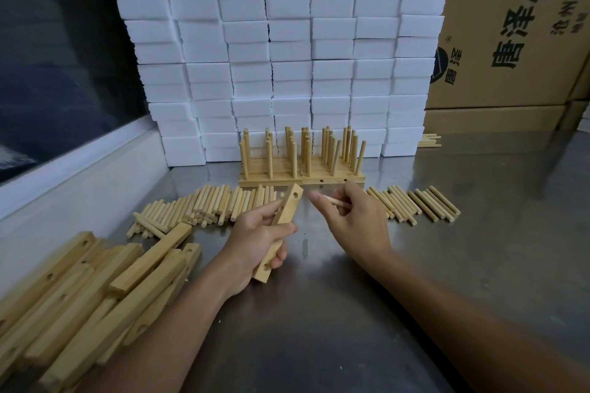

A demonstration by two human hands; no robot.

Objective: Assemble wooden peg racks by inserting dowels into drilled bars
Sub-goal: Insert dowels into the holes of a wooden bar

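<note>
My left hand [258,238] grips a drilled wooden bar [285,212] around its middle, holding it tilted above the steel table with one hole showing near its top end. My right hand [349,217] pinches a single dowel [338,202] just to the right of the bar's top end, apart from it. Behind both hands stand several finished peg racks [301,166] with upright dowels. Loose dowels lie in a row on the left [207,207] and on the right [415,206].
A pile of drilled bars [95,284] lies at the front left. A wall of stacked white foam blocks [287,57] stands behind the racks, with cardboard boxes [510,25] at the back right. A few more dowels [429,140] lie beside the foam. The steel table [447,265] spreads to the right.
</note>
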